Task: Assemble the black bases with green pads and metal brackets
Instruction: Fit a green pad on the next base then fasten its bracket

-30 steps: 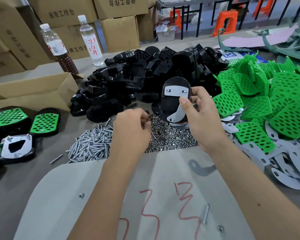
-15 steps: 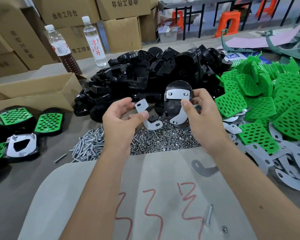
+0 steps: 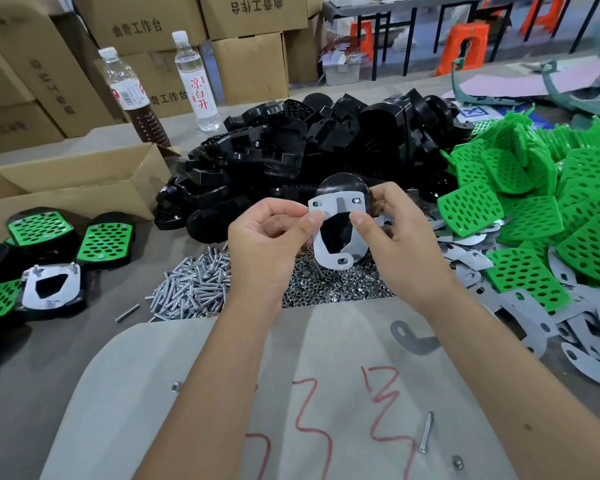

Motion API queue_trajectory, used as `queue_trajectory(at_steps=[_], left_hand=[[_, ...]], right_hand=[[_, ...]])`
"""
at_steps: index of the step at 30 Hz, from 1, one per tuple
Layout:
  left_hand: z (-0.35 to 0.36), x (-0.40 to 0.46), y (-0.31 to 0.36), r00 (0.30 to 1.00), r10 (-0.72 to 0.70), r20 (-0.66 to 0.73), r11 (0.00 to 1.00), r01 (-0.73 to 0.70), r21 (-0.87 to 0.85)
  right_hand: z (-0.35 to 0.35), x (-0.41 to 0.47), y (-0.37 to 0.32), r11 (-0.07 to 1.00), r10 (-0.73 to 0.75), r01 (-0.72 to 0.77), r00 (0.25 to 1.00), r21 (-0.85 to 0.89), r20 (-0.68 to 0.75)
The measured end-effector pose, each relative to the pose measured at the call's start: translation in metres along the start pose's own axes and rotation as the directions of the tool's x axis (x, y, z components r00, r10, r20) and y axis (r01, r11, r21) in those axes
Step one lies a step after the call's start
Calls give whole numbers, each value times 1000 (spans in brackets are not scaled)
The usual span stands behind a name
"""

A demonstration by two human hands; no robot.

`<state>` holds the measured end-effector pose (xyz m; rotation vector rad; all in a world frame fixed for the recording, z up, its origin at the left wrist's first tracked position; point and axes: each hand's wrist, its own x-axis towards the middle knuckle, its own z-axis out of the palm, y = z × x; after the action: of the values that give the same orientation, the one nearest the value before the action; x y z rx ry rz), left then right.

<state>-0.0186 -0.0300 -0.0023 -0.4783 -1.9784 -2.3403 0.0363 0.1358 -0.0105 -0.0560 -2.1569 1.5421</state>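
Nearest the camera, a grey board (image 3: 222, 393) with red marks lies on the worktop (image 3: 32, 393); a loose bolt (image 3: 426, 433) and a nut (image 3: 457, 463) rest on its lower right area, and a single bracket (image 3: 409, 339) lies near its right edge. Above the board, both hands are raised over a pile of nuts (image 3: 336, 285). The left hand (image 3: 264, 240) pinches the left edge of a metal bracket (image 3: 321, 237) between thumb and forefinger, fingers curled. The right hand (image 3: 395, 237) grips a black base (image 3: 340, 202), thumb pressed on a second bracket at the base's right side, fingers curled behind it. The two brackets sit against the face of the base and meet at its lower end; a screw shows in the upper right hole. Left of the nuts lies a heap of bolts (image 3: 194, 289). At far left, finished bases with green pads (image 3: 104, 240) lie on the worktop, one turned bracket-side up (image 3: 51, 287). At right, loose brackets (image 3: 586, 327) and green pads (image 3: 534, 209) are piled together. Behind the hands sits a heap of black bases (image 3: 291, 150). An open carton (image 3: 77, 181) stands at left, with two bottles (image 3: 196, 81) behind it. Stacked boxes (image 3: 250, 15) stand at the rear.
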Motion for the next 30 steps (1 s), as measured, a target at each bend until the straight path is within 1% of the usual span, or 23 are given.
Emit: queue_trajectory(at_steps=[6,13,23,30], left_hand=[[-1,0,-6,1000,7,-27,999,-6,40],[-3,3,-10,999,40,-28,996,-38,81],[-6,4,-11,999,8,-41,996,-4,84],[-1,1,-8,997,11,-70,986,1,165]], right_hand=[[5,-2,-1,998,-60,60,997,1,53],[5,-2,3,999,-32,31,999,25,36],[4,-2,2,999,-36,35,998,23,41],[4,-2,1,999,-37,35,998,40,59]])
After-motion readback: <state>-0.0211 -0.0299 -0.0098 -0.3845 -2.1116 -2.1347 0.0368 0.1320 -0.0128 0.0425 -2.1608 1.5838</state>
